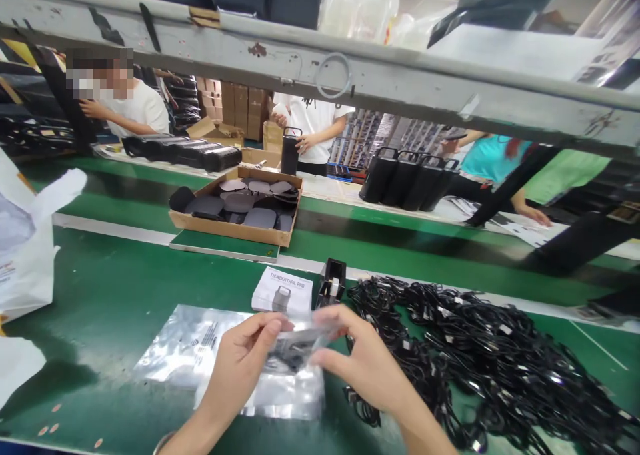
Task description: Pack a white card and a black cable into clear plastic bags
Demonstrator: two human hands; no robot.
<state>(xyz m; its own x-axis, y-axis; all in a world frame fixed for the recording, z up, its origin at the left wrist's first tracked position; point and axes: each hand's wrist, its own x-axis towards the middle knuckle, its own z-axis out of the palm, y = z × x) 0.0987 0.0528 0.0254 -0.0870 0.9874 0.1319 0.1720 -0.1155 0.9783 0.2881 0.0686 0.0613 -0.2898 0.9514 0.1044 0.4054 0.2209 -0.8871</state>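
My left hand [245, 362] and my right hand [363, 358] together pinch a small clear plastic bag [296, 348] just above the green table. A coiled black cable shows inside the bag. The left fingers grip its left edge, the right fingers its upper right edge. Under the hands lies a stack of flat clear bags [200, 352]. A white booklet [283, 290] with a printed product picture lies just beyond the hands.
A big heap of bundled black cables [500, 362] covers the table at right. A small black holder [333, 280] stands by the booklet. A cardboard tray of dark round parts [235, 205] sits on the conveyor. White bags [25, 242] lie at left. Several people work across the line.
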